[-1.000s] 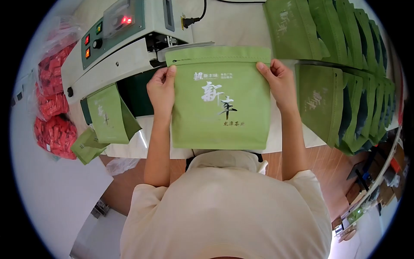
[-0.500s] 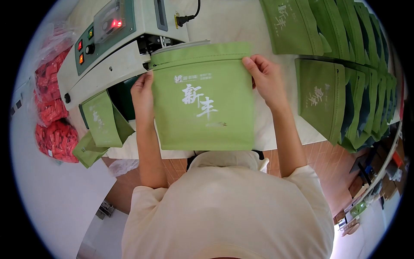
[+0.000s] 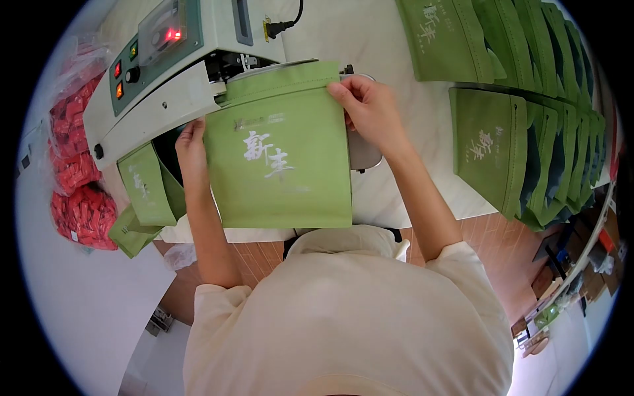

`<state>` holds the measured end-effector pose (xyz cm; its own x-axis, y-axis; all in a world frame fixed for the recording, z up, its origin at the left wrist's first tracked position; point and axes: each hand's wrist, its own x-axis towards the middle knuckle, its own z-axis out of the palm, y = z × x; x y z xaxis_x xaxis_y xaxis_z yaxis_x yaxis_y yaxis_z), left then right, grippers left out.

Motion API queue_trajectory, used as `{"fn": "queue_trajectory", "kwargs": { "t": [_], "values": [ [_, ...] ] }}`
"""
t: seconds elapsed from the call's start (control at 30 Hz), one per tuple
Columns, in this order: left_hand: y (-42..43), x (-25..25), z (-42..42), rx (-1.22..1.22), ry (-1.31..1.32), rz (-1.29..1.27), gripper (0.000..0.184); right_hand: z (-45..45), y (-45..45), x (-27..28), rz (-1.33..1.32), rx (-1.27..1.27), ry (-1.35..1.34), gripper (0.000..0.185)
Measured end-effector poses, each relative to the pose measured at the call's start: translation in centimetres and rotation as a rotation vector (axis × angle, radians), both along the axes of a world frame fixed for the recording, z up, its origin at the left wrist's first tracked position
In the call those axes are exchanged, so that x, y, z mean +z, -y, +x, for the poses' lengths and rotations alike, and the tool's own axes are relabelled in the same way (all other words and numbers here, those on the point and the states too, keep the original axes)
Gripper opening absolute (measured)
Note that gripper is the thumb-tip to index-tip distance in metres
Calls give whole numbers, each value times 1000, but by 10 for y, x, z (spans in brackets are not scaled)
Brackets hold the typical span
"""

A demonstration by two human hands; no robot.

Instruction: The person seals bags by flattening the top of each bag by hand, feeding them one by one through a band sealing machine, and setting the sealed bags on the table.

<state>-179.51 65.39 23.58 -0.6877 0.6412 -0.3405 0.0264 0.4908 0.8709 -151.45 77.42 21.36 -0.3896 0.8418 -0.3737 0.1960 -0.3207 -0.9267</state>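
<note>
A green pouch [image 3: 281, 171] with white printed characters hangs flat between my hands, its seamed top edge level with the slot of a band sealing machine [image 3: 158, 109]. The pouch's upper left corner reaches into the slot at the machine's right end. My left hand [image 3: 192, 148] is closed on the pouch's left edge, just below the machine's cover; some fingertips are hidden. My right hand [image 3: 371, 109] pinches the upper right corner, thumb in front. Behind that hand a grey metal plate [image 3: 364, 153] shows in part.
Further green pouches [image 3: 146, 185] hang below the machine at left. Rows of standing green pouches [image 3: 492, 148] occupy the table's right side. Bags of red packets [image 3: 82, 214] lie at far left. A black power plug [image 3: 277, 28] sticks out behind the machine.
Both hands have moved left with the green pouch, bringing its top left corner further into the machine. The grey plate has come into view behind my right hand.
</note>
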Motion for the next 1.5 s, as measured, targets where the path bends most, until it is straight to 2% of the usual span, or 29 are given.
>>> {"fn": "queue_trajectory", "kwargs": {
  "t": [0.27,0.47,0.53,0.73,0.83,1.23,1.3,1.5],
  "values": [
    [8,-1,-15,3,-51,-32,35,-11,-5,-3,50,58,3,31],
    [27,23,-4,-48,-285,-199,33,-19,-5,4,76,106,59,31],
    [42,26,-1,-56,-353,-42,30,-22,-4,5,65,90,39,31],
    [76,42,9,-46,-515,-22,25,-37,2,4,50,77,8,29],
    [86,45,7,30,-459,-1,24,-44,4,8,15,67,3,28],
    [96,53,27,33,-537,-8,22,-68,16,15,68,15,12,31],
    [101,49,24,28,-539,5,22,-71,17,21,21,-2,12,25],
    [106,48,22,30,-550,28,23,-83,21,20,-1,-19,-13,25]
  ]
}}
